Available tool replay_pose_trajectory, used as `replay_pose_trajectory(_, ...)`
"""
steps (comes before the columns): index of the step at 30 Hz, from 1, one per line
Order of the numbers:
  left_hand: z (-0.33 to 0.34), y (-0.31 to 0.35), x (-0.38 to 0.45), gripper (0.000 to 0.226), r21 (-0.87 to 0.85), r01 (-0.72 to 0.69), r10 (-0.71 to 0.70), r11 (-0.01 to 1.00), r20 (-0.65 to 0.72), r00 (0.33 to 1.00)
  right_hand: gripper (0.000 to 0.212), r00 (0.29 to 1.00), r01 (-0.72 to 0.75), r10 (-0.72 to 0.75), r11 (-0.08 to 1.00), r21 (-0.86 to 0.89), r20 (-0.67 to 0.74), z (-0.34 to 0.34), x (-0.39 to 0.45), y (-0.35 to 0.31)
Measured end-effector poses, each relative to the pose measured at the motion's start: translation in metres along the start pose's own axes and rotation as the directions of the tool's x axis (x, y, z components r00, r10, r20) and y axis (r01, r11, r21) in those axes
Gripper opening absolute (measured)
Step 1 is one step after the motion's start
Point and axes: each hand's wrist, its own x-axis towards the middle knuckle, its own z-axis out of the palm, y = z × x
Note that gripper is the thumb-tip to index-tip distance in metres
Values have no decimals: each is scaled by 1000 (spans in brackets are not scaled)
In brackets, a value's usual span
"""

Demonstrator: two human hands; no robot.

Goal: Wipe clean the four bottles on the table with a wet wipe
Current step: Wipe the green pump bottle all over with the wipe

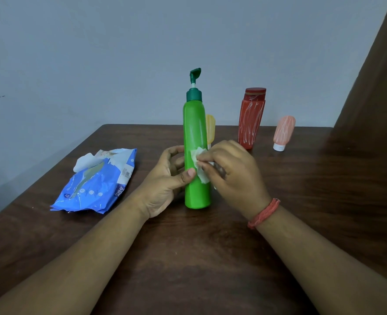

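Nearest the camera, two bare forearms are stretched over the dark wooden table (188, 258), and a red thread band (264, 213) is worn on the right wrist. A tall green pump bottle (194, 133) is stood upright on the table between the hands. Its lower half is gripped by the left hand (163, 185), with the thumb laid across the front and the fingers curled round the far side. A crumpled white wet wipe (199, 164) is pinched in the curled fingers of the right hand (231, 171) and pressed against the bottle's right flank, about halfway up. No label can be made out on the green body.

To the left, well apart from the bottle, a blue pack of wipes (97, 185) is laid flat, its flap lifted and a white sheet pulled out at the top. A barcode sticker is seen on it, and letters that seem to read "mee" at its near edge; the rest is too small to be read.

Directly behind the green bottle, a yellow bottle (210, 128) is mostly hidden. Farther right, a red bottle (251, 119) streaked with white is stood upright, and beyond it a small pink tube (283, 133) is rested on its white cap near the table's far edge.
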Motion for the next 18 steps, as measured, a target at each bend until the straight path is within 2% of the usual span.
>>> replay_pose_trajectory(4, 3, 1, 0, 65, 24, 10, -10, 1000, 25, 1000, 5, 992, -102, 101, 995, -9, -79, -6, 4, 6)
replay_pose_trajectory(7, 4, 4, -1, 90, 10, 42, -42, 999, 39, 998, 8, 999, 20, -20, 1000, -1, -39, -4, 2, 0)
replay_pose_trajectory(8, 4, 4, -1, 89, 8, 42, -42, 999, 38, 998, 8, 999, 34, -35, 999, -10, -25, -5, 3, 0)
replay_pose_trajectory(11, 5, 4, -2, 69, 27, 12, -13, 1000, 34, 999, 7, 994, -72, 70, 997, -30, -78, -7, 6, 1)
replay_pose_trajectory(12, 5, 4, -2, 69, 35, 5, -6, 999, 42, 999, 7, 994, -65, 61, 997, -38, -85, -8, 7, 0)
replay_pose_trajectory(15, 8, 6, -3, 89, 56, 2, -7, 998, 81, 997, 8, 995, 75, -81, 993, -87, -62, -8, 11, -9)
replay_pose_trajectory(18, 13, 3, -2, 81, 97, -28, 20, 995, 80, 997, 8, 987, -9, -10, 993, -120, -158, -13, 16, -9)
